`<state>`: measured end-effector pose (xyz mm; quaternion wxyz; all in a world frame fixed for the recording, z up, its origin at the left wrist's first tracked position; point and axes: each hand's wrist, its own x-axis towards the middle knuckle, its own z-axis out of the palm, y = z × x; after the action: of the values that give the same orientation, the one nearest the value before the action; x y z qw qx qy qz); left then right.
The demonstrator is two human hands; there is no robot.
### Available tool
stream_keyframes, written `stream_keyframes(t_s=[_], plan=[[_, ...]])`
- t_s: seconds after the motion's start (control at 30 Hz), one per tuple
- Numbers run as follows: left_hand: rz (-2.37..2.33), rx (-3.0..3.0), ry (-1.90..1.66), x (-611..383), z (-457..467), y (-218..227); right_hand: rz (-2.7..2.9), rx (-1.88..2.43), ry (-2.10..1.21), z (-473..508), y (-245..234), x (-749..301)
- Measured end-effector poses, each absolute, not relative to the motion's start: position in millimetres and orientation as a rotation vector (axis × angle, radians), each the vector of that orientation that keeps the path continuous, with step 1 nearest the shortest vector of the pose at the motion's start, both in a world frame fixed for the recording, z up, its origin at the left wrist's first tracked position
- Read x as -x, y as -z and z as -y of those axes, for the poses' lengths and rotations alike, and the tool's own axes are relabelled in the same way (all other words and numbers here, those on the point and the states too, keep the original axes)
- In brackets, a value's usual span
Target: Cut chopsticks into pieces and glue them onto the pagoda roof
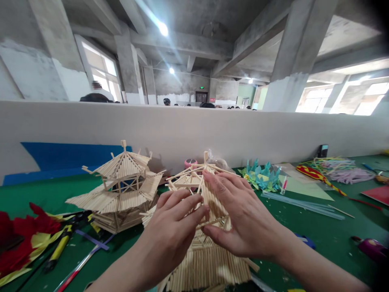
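In the middle of the head view stands a pavilion model of thin wooden sticks [209, 263], its upper roof partly framed and its lower roof covered in rows of sticks. My left hand [173, 233] reaches in from the left, fingers bent and close together at the upper roof; its thumb is hidden, and I cannot make out what it pinches. Across the right side of that roof lies my right hand [240, 211], fingers stretched along the sticks and thumb apart below. A second, two-tiered stick pavilion [121, 194] stands to the left, touched by neither hand.
Red and yellow paper [24, 229] and a yellow-handled tool [59, 247] lie at left. Behind are a blue sheet [75, 158] and a low white partition [182, 132]. At right are a turquoise paper piece [263, 176], translucent glue sticks [306, 205] and a purple object [372, 247].
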<state>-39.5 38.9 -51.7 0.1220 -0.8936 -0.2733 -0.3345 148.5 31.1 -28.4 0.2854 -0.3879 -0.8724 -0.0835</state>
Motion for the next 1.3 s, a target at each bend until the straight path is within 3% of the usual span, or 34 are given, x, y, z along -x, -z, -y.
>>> stream_keyframes(t_s=[1.3], plan=[[0.811, 2.626, 0.944, 44, -40, 54, 2.337, 1.036, 0.224, -33, 34, -142]])
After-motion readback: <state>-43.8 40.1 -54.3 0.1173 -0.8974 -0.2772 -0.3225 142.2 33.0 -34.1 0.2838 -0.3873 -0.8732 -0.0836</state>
